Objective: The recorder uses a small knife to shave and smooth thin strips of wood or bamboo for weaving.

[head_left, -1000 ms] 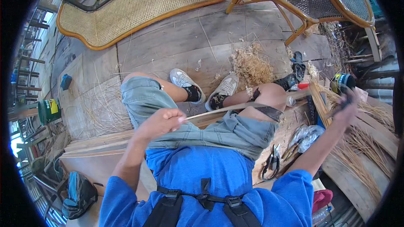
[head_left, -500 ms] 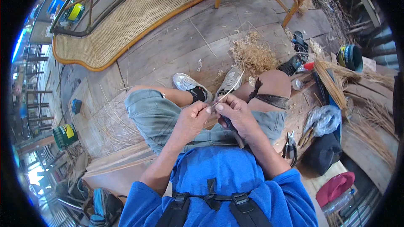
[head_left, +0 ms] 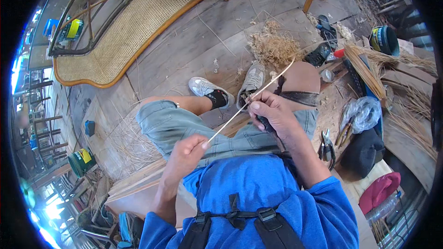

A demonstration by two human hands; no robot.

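A pale, thin cane strip (head_left: 228,122) stretches slantwise across my lap. My left hand (head_left: 188,151) is closed, pinching its lower end between thumb and fingers. My right hand (head_left: 273,113) pinches the strip farther up, and its free end curves past my fingers toward the far right. Tucked under the curled fingers of that right hand is a dark-handled tool (head_left: 272,133), probably a knife; most of it is hidden by the palm. A dark band (head_left: 300,97) is tied round my right knee, close to the strip.
Curly shavings (head_left: 273,48) lie heaped beyond my feet. At right are pliers (head_left: 327,150), a clear plastic bundle (head_left: 362,114), a dark cap (head_left: 363,154) and a bundle of cane strips (head_left: 367,71). A woven cane panel (head_left: 134,27) stretches across the far left. A green tub (head_left: 82,161) stands left.
My hands, close together before, are now apart. The left hand moved down and left, the right slightly right, and a long stretch of strip now shows between them.
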